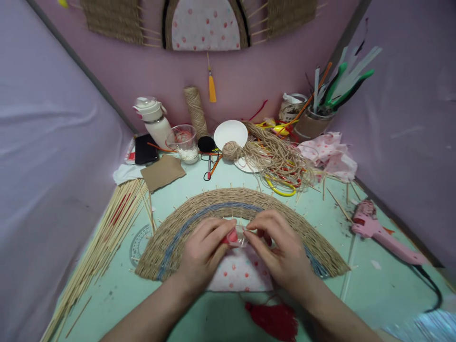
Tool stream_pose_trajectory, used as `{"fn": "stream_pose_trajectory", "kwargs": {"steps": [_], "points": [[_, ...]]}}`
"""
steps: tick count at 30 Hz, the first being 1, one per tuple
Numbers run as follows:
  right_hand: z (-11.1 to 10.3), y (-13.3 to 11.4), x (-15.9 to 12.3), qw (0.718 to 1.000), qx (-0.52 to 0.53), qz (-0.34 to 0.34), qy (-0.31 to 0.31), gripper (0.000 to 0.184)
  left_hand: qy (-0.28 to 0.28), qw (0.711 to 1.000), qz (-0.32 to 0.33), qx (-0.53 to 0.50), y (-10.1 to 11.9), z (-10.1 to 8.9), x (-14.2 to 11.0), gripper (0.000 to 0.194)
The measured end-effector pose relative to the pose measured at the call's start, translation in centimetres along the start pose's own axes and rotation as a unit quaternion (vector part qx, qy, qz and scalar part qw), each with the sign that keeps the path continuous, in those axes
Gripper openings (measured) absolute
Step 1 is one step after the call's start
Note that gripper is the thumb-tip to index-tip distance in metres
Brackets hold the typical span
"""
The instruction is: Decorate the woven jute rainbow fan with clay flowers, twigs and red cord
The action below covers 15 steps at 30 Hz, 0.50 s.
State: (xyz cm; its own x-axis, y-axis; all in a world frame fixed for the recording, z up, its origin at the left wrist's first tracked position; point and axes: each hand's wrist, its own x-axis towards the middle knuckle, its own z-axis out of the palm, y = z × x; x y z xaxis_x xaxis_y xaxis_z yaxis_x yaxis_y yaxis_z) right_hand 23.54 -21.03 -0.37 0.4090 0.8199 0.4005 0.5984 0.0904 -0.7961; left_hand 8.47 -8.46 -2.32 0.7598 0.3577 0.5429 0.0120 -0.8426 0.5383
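Note:
A semicircular woven fan (213, 202) of jute cord with a blue band lies on the mint-green table (359, 289); its centre is white fabric with red dots (242, 273). My left hand (204, 249) and my right hand (276, 249) meet above the fabric centre. Both pinch a small red item in a clear plastic wrap (235, 236). A red tassel (274, 319) lies on the table just in front of the fan, between my forearms.
Bamboo sticks (107, 237) lie at the left. A pink glue gun (383, 235) with its cord rests at the right. At the back stand a white bottle (155, 121), a plastic cup (183, 141), a twine spool (195, 110), a loose jute tangle (274, 156) and a tool jar (315, 121).

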Motion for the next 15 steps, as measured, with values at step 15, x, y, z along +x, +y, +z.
{"fn": "stream_pose_trajectory", "kwargs": {"steps": [15], "points": [[0.24,0.13,-0.22,0.997,-0.069,-0.031,-0.034,0.022,0.003,1.0,0.0,0.029,0.03,0.33,0.08,0.047]]}}
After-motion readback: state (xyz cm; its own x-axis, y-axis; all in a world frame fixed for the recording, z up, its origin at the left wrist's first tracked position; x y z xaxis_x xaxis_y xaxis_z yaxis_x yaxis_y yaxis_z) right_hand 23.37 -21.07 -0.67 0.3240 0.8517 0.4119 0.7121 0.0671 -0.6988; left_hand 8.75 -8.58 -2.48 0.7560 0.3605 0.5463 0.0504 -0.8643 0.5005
